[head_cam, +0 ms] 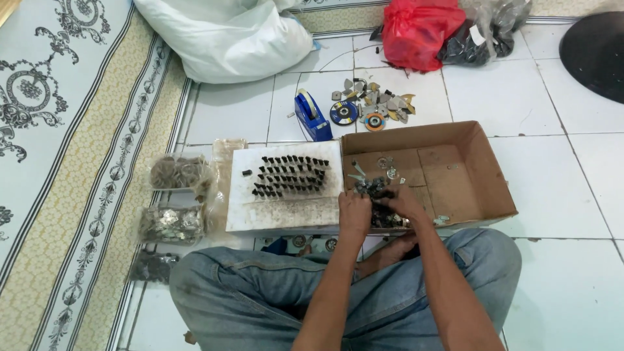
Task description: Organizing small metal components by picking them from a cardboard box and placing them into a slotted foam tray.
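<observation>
Head view: both hands, left hand [354, 209] and right hand [404, 203], pinch small dark metal parts [374, 188] inside the cardboard box [481, 169]; white board [286, 211] at nine o'clock.

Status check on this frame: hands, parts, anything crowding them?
Left hand and right hand close together in the pile of small dark parts, grip unclear. Pile sits in the cardboard box. White board with rowed pieces alongside left; nothing obstructing.

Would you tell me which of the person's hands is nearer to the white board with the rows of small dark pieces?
Left. The left hand sits at the edge of the white board, beside the cardboard box. The right hand is farther off, inside the box.
</observation>
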